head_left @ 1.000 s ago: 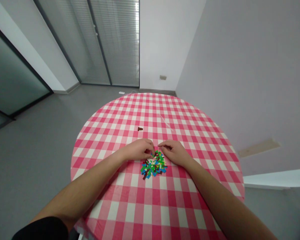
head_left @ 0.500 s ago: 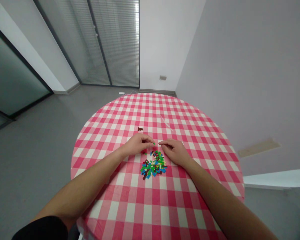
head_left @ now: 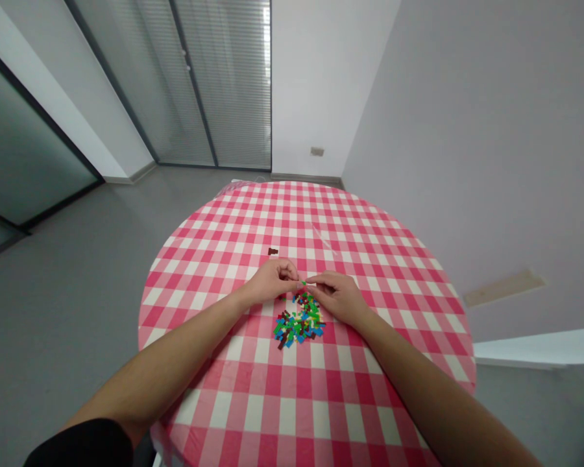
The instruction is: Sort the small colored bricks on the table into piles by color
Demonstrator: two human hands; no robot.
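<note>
Plain room, head view: grey smooth floor [head_left: 87, 292], off-white wall [head_left: 467, 130] on the right with a beige strip [head_left: 506, 288] low down, black-framed frosted glass panel [head_left: 24, 143] far left, dark-framed glass partition [head_left: 228, 97] with grey horizontal blinds at the back. Small pale rectangular plate [head_left: 317, 152] sits low on the white back wall [head_left: 321, 78]. Round table [head_left: 399, 272] fills the middle, covered by a red, pink and white checked cloth [head_left: 272, 402]; the cloth looks ruffled at its far left edge, with a thin pale crease beyond the right hand [head_left: 339, 297].

Loose heap of tiny building bricks [head_left: 299, 329] lies on the cloth, near side of the hands — blue, green and dark brown mostly, a few yellow and cream bits, short and long pieces jumbled flat. Individual shapes too small to make out. Small dark brown stepped piece [head_left: 272, 251] lies apart, beyond the left hand [head_left: 268, 283].

Small bright green brick [head_left: 304, 283] is at the fingertips, just above the heap's far end. Left hand pinches it between thumb and finger; right-hand fingertips come right up to it, fingers bent — can't tell if they grip too. Black sleeve [head_left: 82, 447] on the left arm.
</note>
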